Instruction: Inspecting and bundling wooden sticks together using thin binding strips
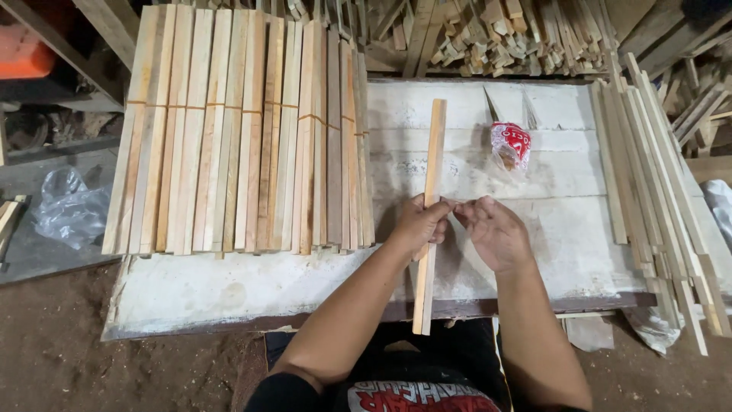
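Observation:
A long thin wooden slat (pixel 435 145) lies lengthwise on the white worktable (pixel 564 206), its near end hanging past the front edge. My left hand (pixel 418 226) is closed around the slat near its middle. My right hand (pixel 494 230) sits just to the right, its fingertips pinched together and meeting my left thumb beside the slat; whether something small is between them cannot be seen.
Banded bundles of wooden slats (pixel 244 130) cover the table's left half. Loose slats (pixel 656 183) are stacked along the right edge. A small red and white plastic bag (pixel 510 144) lies beyond my hands. Scrap wood (pixel 488 38) is piled behind; dirt floor below.

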